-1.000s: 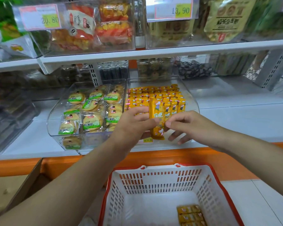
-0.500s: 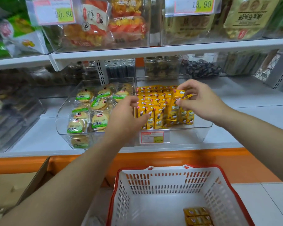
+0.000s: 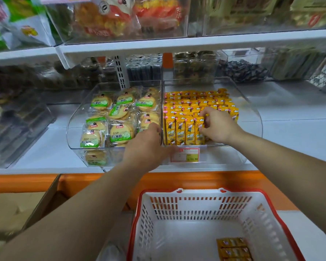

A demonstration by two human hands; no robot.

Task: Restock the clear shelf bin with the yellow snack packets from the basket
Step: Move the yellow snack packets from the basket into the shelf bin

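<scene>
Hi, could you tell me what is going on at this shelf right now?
A person is restocking a clear shelf bin with yellow snack packets. The right hand is inside the bin, fingers on the front row of upright packets, apparently setting one in place. The left hand rests at the bin's front left edge, by the neighbouring bin of green-labelled biscuits. Below, the white and red basket holds only a few yellow packets, so the job looks nearly done.

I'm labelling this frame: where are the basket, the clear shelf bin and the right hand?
basket [image 3: 199,194], head view, red top rim.
clear shelf bin [image 3: 252,117], head view, bare right wall.
right hand [image 3: 217,126], head view, back of hand.
</scene>
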